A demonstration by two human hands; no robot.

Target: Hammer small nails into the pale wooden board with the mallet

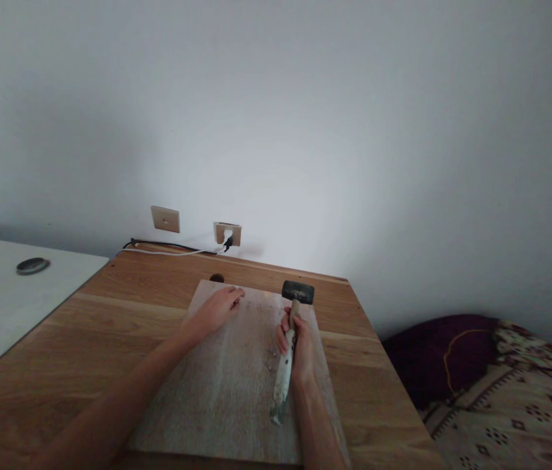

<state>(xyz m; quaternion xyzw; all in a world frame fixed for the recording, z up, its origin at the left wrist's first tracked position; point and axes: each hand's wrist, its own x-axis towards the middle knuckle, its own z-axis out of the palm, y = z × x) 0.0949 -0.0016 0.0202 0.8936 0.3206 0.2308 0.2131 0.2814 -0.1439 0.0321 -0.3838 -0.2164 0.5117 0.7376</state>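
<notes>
My right hand (298, 343) is wrapped round the handle of a hammer (283, 372), just below its dark, blocky head. The handle is bare wood near the head and wrapped in worn white farther down. The head points away from me, above the far right part of a pale board (237, 391). My left hand (220, 307) rests at the board's far left part, fingers curled together. Whatever its fingertips may hold is hidden or too small to name. Small crumbs and fragments (272, 356) lie on the board between my hands.
Beneath the board is a wooden table (374, 391) against a wall. A round dark object (216, 278) sits behind the board. Cables (173, 250) run to a wall socket (228, 234). At left, a white surface bears a round lid-like object (32, 266); patterned bedding (506, 405) is at right.
</notes>
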